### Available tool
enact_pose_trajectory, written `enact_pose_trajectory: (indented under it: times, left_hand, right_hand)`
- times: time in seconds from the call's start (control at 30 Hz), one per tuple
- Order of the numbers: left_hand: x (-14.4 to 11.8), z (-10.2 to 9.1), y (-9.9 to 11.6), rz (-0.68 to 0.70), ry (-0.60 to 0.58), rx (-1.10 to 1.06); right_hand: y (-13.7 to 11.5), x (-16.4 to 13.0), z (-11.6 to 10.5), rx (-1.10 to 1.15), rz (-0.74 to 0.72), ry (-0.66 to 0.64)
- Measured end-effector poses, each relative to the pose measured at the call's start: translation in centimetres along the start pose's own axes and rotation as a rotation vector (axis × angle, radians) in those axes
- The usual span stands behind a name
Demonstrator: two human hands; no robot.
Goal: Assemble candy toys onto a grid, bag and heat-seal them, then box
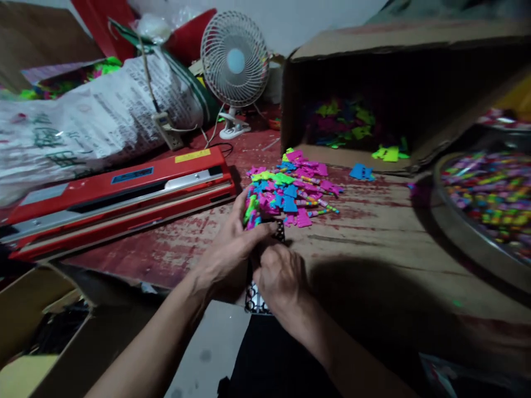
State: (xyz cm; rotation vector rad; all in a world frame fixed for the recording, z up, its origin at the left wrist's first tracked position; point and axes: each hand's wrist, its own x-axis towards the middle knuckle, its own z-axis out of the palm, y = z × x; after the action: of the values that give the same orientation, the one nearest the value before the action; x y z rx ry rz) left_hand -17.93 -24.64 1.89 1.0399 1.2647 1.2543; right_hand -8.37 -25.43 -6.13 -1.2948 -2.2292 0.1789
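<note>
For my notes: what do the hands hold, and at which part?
Both hands, left hand and right hand, grip a black-and-white patterned strip at its upper part.

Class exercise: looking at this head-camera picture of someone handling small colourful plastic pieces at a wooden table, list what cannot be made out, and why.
1. Head view: the black-and-white patterned item between the left hand and right hand is mostly covered by them.
2. The metal tray is cut off by the right edge.
3. The cardboard box interior is too dark.
4. The printed sack text is blurred.
</note>
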Motion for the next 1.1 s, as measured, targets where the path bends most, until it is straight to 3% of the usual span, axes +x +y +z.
enact_pose_trajectory:
  times: [0.17, 0.27, 0.37, 0.43, 0.53, 0.63, 0.73, 0.87, 1.0, 1.1]
  left_hand:
    - [0.1, -0.1, -0.2, -0.044, 0.065, 0.105]
    - [0.2, 0.3, -0.1, -0.021, 0.109, 0.232]
    - [0.1, 0.8, 0.1, -0.027, 0.122, 0.256]
    - [-0.1, 1.2, 0.3, -0.021, 0.119, 0.220]
    - [-0.4, 1.5, 0.5, -0.022, 0.153, 0.200]
    - [-0.6, 1.7, 0.6, -0.029, 0.182, 0.218]
    - [-0.5, 1.6, 0.7, -0.045, 0.190, 0.274]
    - [-0.5, 1.6, 0.8, -0.093, 0.183, 0.325]
    - [-0.2, 1.6, 0.4, -0.024, 0.176, 0.288]
    - [-0.1, 1.7, 0.0, -0.001, 0.147, 0.188]
  right_hand:
    - [-0.6, 0.3, -0.4, 0.052, 0.063, -0.109]
    - [0.8, 0.3, -1.5, 0.243, 0.032, -0.150]
    - [4.7, 0.8, -3.3, 0.397, -0.008, 0.037]
    - [8.1, 1.9, -4.3, 0.339, 0.004, 0.190]
    - [12.4, 4.2, -4.4, 0.141, -0.079, 0.175]
    - [14.5, 6.1, -3.0, -0.043, -0.217, 0.100]
    - [14.9, 6.5, -2.0, -0.144, -0.305, 0.086]
    - [14.1, 4.4, -3.5, -0.178, -0.307, 0.060]
    - [11.7, 0.6, -5.5, -0.081, -0.098, -0.022]
    - [9.2, -1.8, -5.6, 0.069, 0.021, -0.008]
